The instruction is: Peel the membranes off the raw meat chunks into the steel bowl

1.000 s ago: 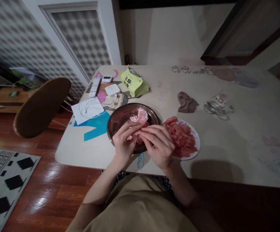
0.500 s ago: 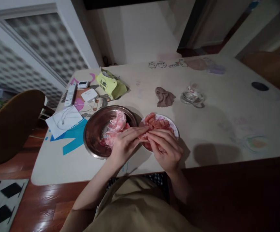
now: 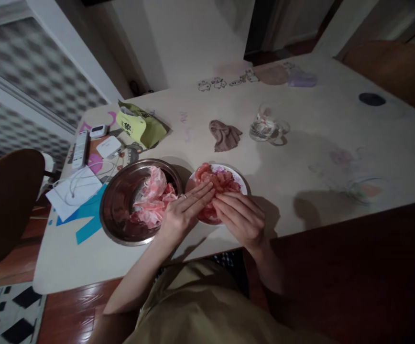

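My left hand (image 3: 184,210) reaches over the left part of a round white plate (image 3: 242,183) with a pink flower pattern. Its fingers are pressed together, thumb mostly hidden. Opposite it, my right hand (image 3: 241,217) pinches at the same spot, fingertips close to the left ones. Both seem closed on a piece of pink pomelo flesh (image 3: 212,206), largely covered by the fingers. More peeled pomelo pieces (image 3: 225,180) are heaped on the plate. Left of it stands a metal bowl (image 3: 112,191) holding whitish-pink pomelo membranes (image 3: 155,184).
A brown cloth (image 3: 224,135) and a clear glass mug (image 3: 263,128) lie beyond the plate. Further left are a yellow-green bag (image 3: 141,125), a remote control (image 3: 80,149), a white box-shaped device (image 3: 109,146), cables and white paper (image 3: 73,191). The table (image 3: 81,267) has drawings on it.
The camera view has turned, so the table things appear shifted left. Both hands stay together over the plate, the left fingers now straighter and flatter over the fruit.
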`<state>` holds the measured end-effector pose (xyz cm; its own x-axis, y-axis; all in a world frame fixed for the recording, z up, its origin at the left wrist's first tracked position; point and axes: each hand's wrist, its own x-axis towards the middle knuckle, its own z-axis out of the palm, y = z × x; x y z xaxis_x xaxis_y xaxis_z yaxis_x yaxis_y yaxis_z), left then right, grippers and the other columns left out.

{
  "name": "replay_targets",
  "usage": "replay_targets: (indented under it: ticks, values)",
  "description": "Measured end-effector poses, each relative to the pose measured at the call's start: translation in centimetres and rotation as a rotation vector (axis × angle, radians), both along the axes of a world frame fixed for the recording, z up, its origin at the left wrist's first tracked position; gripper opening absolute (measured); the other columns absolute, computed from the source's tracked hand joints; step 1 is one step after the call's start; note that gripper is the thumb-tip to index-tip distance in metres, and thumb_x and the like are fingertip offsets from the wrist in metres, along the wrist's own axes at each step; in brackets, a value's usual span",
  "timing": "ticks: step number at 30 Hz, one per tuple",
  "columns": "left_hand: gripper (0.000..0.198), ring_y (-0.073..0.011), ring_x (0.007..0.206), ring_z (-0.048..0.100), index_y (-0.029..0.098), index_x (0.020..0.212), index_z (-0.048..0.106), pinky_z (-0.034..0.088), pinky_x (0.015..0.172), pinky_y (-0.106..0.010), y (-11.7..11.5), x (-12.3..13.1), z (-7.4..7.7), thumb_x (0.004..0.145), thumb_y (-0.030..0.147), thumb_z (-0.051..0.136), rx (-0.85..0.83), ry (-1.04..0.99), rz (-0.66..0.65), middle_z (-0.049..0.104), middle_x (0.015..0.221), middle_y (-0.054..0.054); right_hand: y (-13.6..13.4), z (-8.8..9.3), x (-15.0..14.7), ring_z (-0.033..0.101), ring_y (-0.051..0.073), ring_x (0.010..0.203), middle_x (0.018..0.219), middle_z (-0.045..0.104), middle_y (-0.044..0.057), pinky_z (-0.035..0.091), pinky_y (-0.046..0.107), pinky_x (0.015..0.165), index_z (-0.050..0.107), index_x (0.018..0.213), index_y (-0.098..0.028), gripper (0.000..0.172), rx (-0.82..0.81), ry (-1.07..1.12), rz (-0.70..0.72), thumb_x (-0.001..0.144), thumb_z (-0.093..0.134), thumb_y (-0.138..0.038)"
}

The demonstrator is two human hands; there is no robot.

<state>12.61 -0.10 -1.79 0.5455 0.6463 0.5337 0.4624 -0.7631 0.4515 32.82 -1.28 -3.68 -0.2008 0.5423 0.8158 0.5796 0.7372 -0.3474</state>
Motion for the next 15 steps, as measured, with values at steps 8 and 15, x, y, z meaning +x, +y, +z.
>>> replay_targets:
  ticks: [8,15]
  values:
    - [0.049,-0.0229,0.146,0.049,0.019,0.152,0.046,0.052,0.118,-0.042,0.2,0.7,-0.7,0.104,0.011,0.044,0.002,0.004,-0.057,0.056,0.151,-0.013,0.0,-0.8,0.6,0.078,0.019,0.089,0.098,0.081,0.003,0.068,0.03,0.082,0.074,0.118,-0.023,0.032,0.096,-0.045,-0.056,0.089,0.073,-0.012]
    - [0.05,-0.0247,0.144,0.051,0.02,0.153,0.047,0.052,0.118,-0.045,-0.1,0.9,-0.7,0.104,0.01,0.044,-0.03,-0.015,-0.071,0.057,0.151,-0.012,-0.5,-1.6,0.8,0.077,0.019,0.102,0.111,0.08,0.001,0.068,0.031,0.086,0.07,0.126,-0.026,0.038,0.05,-0.006,-0.041,0.092,0.069,-0.01]
